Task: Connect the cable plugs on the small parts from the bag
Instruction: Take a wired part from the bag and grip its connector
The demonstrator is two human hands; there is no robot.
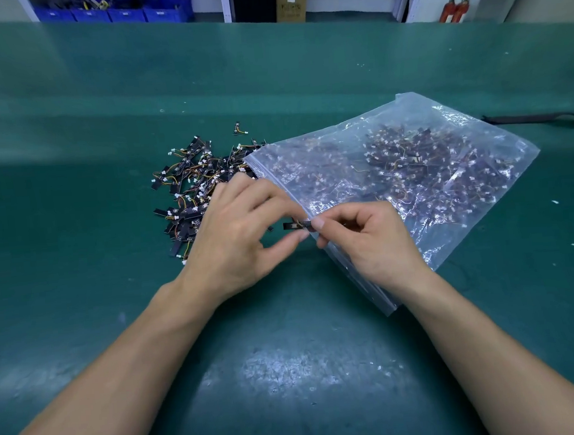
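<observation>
A clear plastic zip bag (412,173) full of small black parts with thin orange cables and white plugs lies on the green table. Beside its mouth is a loose pile of the same parts (194,187). My right hand (370,241) pinches one small black part (294,225) between thumb and forefinger, just in front of the bag's edge. My left hand (239,234) hovers over the pile's near side, fingers loosely curved, its thumb and fingertips close to the free end of that part. Whether the left fingers touch it I cannot tell.
The green mat (291,371) covers the whole table. One stray part (239,129) lies beyond the pile. A black strap (538,118) lies at the right. Blue bins (125,12), a cardboard box (291,2) and red extinguishers (454,10) stand behind the table.
</observation>
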